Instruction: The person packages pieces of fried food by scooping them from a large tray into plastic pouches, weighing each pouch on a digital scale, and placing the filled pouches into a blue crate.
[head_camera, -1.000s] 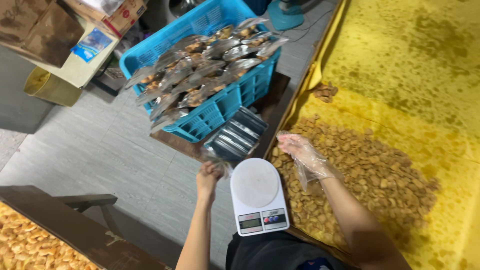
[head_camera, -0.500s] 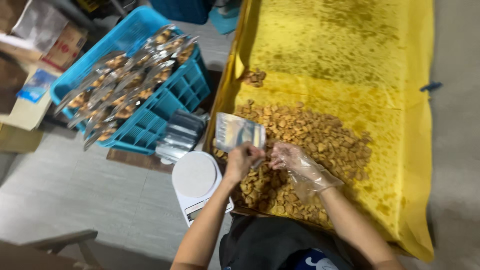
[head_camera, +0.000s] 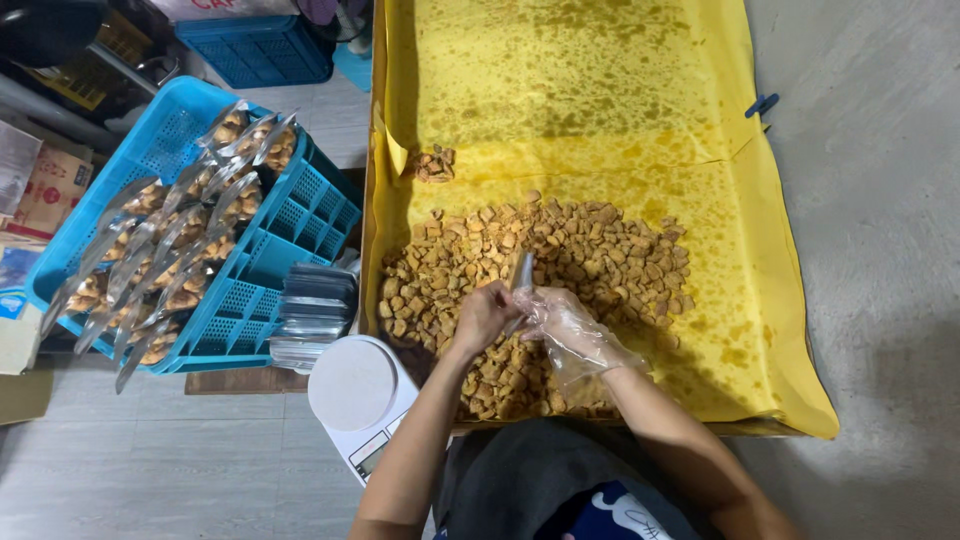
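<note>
Both hands (head_camera: 520, 318) grip pouch (head_camera: 519, 272) over snacks (head_camera: 560, 255).

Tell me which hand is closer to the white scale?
Left. The left hand is just up and right of the white scale; the gloved right hand is farther right, over the snack pieces.

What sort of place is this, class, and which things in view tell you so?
Probably a small snack-packing workshop: a heap of brown fried snack pieces on yellow oil-stained paper, a white round-topped weighing scale, and a blue plastic crate of filled clear pouches.
</note>
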